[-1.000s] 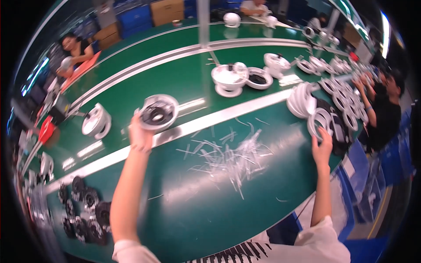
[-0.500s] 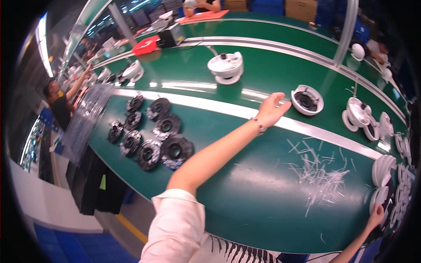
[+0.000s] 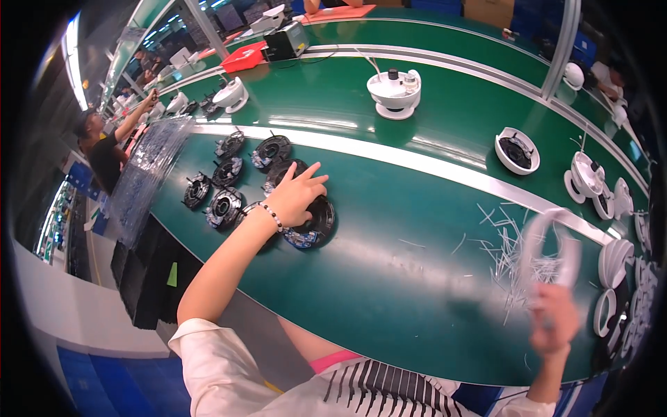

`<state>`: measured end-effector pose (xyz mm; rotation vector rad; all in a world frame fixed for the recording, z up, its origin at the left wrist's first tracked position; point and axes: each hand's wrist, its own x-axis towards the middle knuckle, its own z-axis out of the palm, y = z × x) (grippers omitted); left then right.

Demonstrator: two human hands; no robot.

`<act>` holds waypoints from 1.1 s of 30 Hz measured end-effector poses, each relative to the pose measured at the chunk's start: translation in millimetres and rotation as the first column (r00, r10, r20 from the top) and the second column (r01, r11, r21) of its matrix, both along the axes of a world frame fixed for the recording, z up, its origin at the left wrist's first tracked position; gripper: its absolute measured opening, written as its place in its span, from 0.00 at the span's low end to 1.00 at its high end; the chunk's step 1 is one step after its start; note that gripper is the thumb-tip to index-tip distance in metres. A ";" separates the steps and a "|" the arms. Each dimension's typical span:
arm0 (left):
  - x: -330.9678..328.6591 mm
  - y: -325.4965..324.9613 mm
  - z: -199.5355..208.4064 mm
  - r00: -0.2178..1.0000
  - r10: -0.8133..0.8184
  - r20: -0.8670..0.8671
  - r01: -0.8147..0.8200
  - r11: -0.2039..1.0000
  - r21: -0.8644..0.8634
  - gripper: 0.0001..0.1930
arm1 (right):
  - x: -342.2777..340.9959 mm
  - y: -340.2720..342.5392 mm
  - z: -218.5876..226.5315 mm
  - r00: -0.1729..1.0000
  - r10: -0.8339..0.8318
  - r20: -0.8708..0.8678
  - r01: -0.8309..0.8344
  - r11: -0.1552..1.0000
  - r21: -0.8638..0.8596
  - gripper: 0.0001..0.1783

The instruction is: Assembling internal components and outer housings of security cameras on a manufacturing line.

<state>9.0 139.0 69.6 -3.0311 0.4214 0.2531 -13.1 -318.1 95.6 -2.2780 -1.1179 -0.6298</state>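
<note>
Two bare hands are stretched out over a smooth, dark green worktop (image 3: 389,299) with a white strip along its far edge; the left hand (image 3: 294,198) is over the left part of the worktop, its grip loose, the fingers spread wide above a black, round, disc-shaped part (image 3: 322,226) with a blue patch near its rim; whether the fingertips touch it I cannot tell; more black round parts (image 3: 224,207) lie clustered toward the left end, some partly hidden by the hand and forearm; the right hand (image 3: 554,321), blurred, is near the right end, its grip closed on a white plastic ring (image 3: 570,258), also blurred, which overlaps a loose pile of thin, whitish plastic strips (image 3: 506,260) from this view; a stack of white rings (image 3: 615,263) sits at the right end; beyond the far edge, on a shiny green belt (image 3: 445,125), rests a white bowl-shaped housing with a black insert (image 3: 517,151).
</note>
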 end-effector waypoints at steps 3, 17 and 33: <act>2.5 -1.3 11.3 0.992 -0.045 0.116 0.069 0.976 -0.208 0.21 | -11.3 47.4 -10.1 0.883 0.436 -0.176 -0.464 0.868 -0.178 0.10; 42.7 -93.8 -13.9 0.979 0.042 -0.201 -0.168 -0.394 -0.903 0.15 | -28.2 96.0 -28.2 0.859 0.095 -0.503 -0.336 0.845 -0.415 0.51; 42.1 -155.2 -6.5 0.949 -0.110 -0.296 -0.308 -0.517 -0.799 0.18 | 17.4 1.0 -32.8 0.882 -0.038 -0.469 0.152 0.966 0.209 0.57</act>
